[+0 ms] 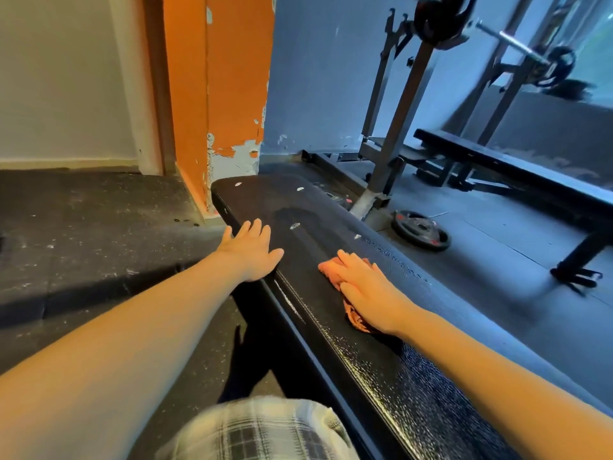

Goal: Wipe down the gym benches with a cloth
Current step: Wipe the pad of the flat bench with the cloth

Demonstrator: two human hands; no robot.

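Observation:
A long black padded gym bench (pixel 308 227) runs from the lower right up to the middle of the view, with small worn white spots on its pad. My left hand (pixel 253 250) rests flat on the bench's left edge, fingers straight. My right hand (pixel 368 290) presses an orange cloth (pixel 331 272) flat onto the pad; most of the cloth is hidden under the palm. A second black bench (pixel 517 171) stands at the right, by the rack.
An orange pillar (pixel 219 94) with peeling paint stands just beyond the bench's far end. A metal barbell rack (pixel 398 127) rises to the right, with a weight plate (pixel 421 229) lying on the rubber floor beside it. A raised floor mat (pixel 83 227) lies at the left.

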